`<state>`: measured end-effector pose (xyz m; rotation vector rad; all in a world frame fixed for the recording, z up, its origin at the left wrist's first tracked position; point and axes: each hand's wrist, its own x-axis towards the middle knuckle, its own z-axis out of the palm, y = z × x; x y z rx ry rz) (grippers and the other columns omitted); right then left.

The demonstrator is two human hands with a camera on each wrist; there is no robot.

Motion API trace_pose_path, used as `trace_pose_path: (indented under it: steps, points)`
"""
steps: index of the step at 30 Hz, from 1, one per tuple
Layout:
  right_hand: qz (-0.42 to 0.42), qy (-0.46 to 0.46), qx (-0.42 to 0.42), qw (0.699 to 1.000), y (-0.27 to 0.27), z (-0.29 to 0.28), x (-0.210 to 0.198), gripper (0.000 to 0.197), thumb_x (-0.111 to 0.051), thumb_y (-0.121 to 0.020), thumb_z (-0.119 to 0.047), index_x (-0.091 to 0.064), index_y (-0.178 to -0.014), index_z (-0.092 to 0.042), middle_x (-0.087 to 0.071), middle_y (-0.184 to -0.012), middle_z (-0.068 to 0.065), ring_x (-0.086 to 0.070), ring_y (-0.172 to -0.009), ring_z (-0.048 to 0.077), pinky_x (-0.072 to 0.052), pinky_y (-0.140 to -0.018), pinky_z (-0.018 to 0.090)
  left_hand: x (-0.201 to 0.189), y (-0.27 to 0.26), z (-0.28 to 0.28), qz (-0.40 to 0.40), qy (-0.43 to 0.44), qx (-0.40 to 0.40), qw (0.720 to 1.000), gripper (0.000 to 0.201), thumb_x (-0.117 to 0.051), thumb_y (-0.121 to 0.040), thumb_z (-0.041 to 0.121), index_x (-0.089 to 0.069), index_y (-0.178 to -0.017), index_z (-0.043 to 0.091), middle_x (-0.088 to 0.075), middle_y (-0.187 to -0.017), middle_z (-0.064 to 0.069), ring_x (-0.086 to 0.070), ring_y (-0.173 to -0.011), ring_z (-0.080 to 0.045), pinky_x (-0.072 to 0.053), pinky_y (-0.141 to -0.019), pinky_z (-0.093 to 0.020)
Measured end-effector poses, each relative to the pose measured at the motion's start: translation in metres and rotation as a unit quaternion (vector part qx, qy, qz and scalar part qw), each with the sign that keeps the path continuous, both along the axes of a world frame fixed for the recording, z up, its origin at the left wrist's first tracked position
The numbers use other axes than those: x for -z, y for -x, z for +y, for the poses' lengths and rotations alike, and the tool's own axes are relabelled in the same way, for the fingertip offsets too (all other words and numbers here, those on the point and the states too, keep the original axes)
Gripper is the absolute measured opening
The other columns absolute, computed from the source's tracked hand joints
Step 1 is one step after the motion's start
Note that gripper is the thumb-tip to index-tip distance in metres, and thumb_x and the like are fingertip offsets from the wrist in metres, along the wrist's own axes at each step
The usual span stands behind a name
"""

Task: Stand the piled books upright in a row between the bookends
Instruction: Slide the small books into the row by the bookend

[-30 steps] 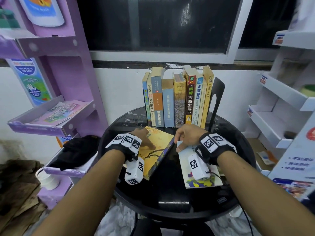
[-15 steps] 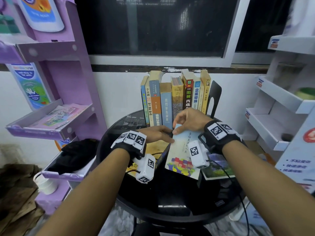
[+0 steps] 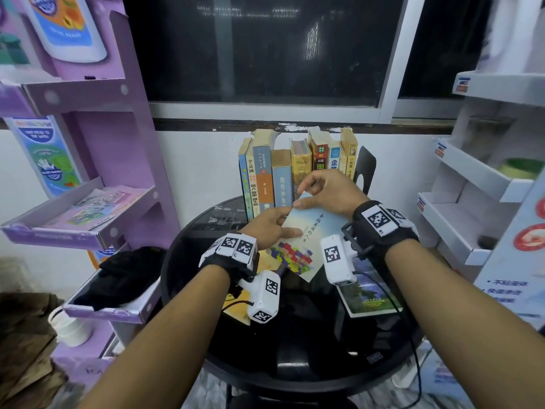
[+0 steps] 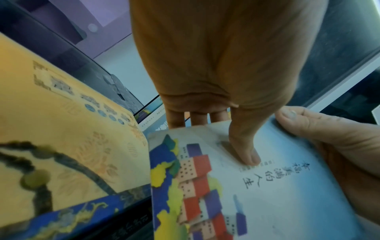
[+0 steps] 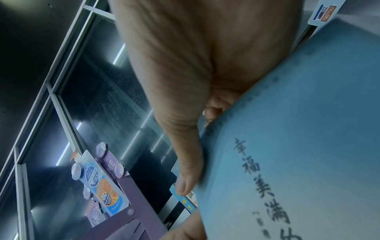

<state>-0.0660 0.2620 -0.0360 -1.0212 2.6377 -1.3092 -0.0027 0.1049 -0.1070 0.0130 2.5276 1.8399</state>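
Note:
A thin light-blue book (image 3: 309, 231) with coloured blocks on its cover is held tilted above the black round table (image 3: 295, 355). My left hand (image 3: 283, 224) pinches its left edge, thumb (image 4: 246, 152) on the cover (image 4: 267, 186) and fingers behind. My right hand (image 3: 306, 196) grips its upper corner; its thumb (image 5: 189, 170) lies along the book's edge (image 5: 298, 146). Behind them, several books (image 3: 283, 178) stand upright against a black bookend (image 3: 365, 169) on the right; the left bookend is hidden. A yellow book (image 3: 236, 308) (image 4: 61, 138) and a green landscape book (image 3: 368, 293) lie flat.
A purple display rack (image 3: 88, 225) stands left of the table, with a black cloth (image 3: 124, 276) on its lower shelf and a white cup (image 3: 70, 329) below. A white shelf unit (image 3: 472, 208) stands on the right. Wall and dark window are close behind the book row.
My right hand lifted the blue book off the green one and raised it toward the row. My left hand left the yellow book and took the blue book's left edge.

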Motion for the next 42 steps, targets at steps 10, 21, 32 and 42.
trace_pose_path:
  steps: [10,21,32,42]
  points:
    - [-0.095,-0.052,-0.074,0.991,-0.006,0.025,-0.015,0.035,-0.073,-0.084,-0.013,-0.056,-0.113,-0.023,-0.063,-0.109,0.001,-0.068,-0.096,0.019,-0.061,-0.067,0.04,-0.006,0.006,-0.008,0.071,-0.132,-0.055,0.987,0.046,-0.058,-0.089,-0.002,-0.048,-0.133,0.008,-0.065,-0.119,-0.018,-0.066,-0.098,-0.033,-0.057,-0.081,-0.045]
    - [-0.049,-0.013,-0.019,0.999,-0.003,0.056,-0.021,0.033,-0.064,-0.089,-0.005,-0.055,-0.117,-0.022,-0.062,-0.111,0.006,-0.07,-0.087,0.022,-0.06,-0.058,0.049,-0.03,0.034,0.025,0.125,-0.054,-0.104,0.985,0.042,-0.071,-0.083,0.008,-0.054,-0.12,0.015,-0.063,-0.109,0.001,-0.06,-0.106,-0.021,-0.053,-0.091,-0.042]
    - [-0.03,-0.107,0.066,0.992,0.02,0.101,-0.028,0.031,-0.064,-0.09,-0.008,-0.054,-0.118,-0.016,-0.064,-0.096,0.005,-0.068,-0.075,0.017,-0.059,-0.049,0.034,-0.08,0.068,0.066,0.329,0.242,-0.125,0.904,0.047,-0.066,-0.085,0.029,-0.054,-0.131,0.025,-0.054,-0.134,0.002,-0.046,-0.123,-0.015,-0.036,-0.102,-0.031]
    - [0.008,-0.123,0.123,0.985,0.042,0.119,-0.023,0.036,-0.06,-0.091,-0.007,-0.051,-0.125,-0.012,-0.058,-0.107,0.011,-0.065,-0.077,0.028,-0.055,-0.041,0.029,-0.099,0.119,0.077,0.303,0.497,-0.105,0.807,0.053,-0.058,-0.085,0.047,-0.048,-0.135,0.033,-0.041,-0.149,0.006,-0.027,-0.142,-0.017,-0.013,-0.117,-0.052]
